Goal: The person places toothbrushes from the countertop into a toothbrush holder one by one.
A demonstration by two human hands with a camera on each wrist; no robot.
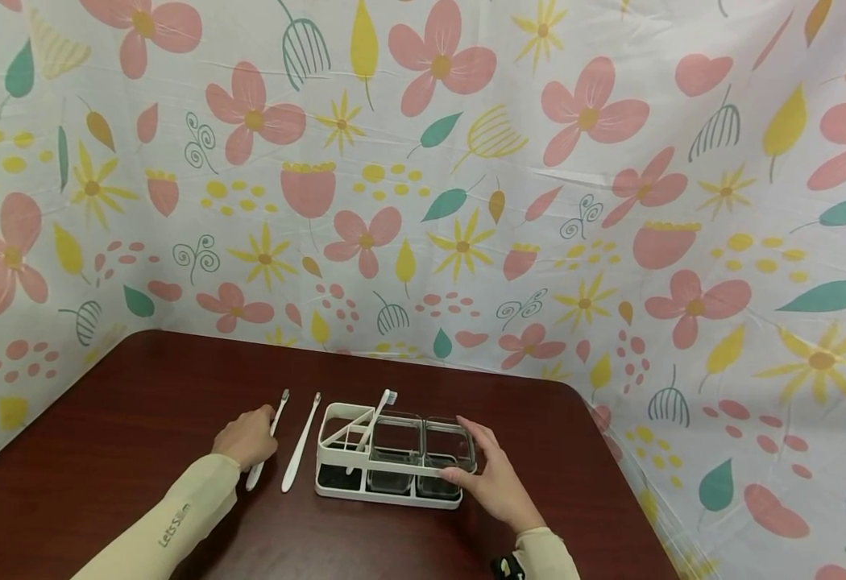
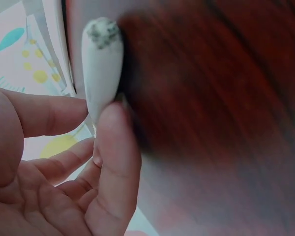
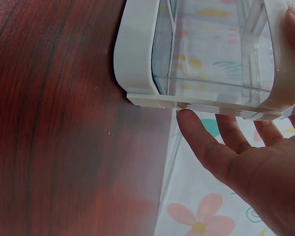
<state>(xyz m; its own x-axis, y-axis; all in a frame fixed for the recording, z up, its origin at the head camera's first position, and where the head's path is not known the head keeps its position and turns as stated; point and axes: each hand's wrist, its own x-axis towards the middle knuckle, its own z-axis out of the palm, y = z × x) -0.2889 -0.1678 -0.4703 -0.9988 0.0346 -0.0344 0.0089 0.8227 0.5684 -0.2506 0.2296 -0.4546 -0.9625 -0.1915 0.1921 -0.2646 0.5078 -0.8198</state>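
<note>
My left hand (image 1: 246, 439) pinches a white toothbrush (image 1: 255, 475) between thumb and fingers, at the left side of the table. The butt of its handle (image 2: 103, 64) sticks out past the fingertips in the left wrist view. A second white toothbrush (image 1: 301, 447) lies just right of that hand. Farther right stands a white toothbrush holder (image 1: 394, 466) with two clear cups (image 1: 397, 439) in it and another toothbrush (image 1: 372, 427) leaning in its divided left section. My right hand (image 1: 491, 475) grips the holder's right end, thumb at the front rail and fingers along the far side.
The dark red-brown wooden table (image 1: 350, 540) has rounded far corners. Behind it and at both sides hangs a white cloth (image 1: 394, 266) printed with flowers and leaves. A dark band (image 1: 508, 566) sits at the right wrist.
</note>
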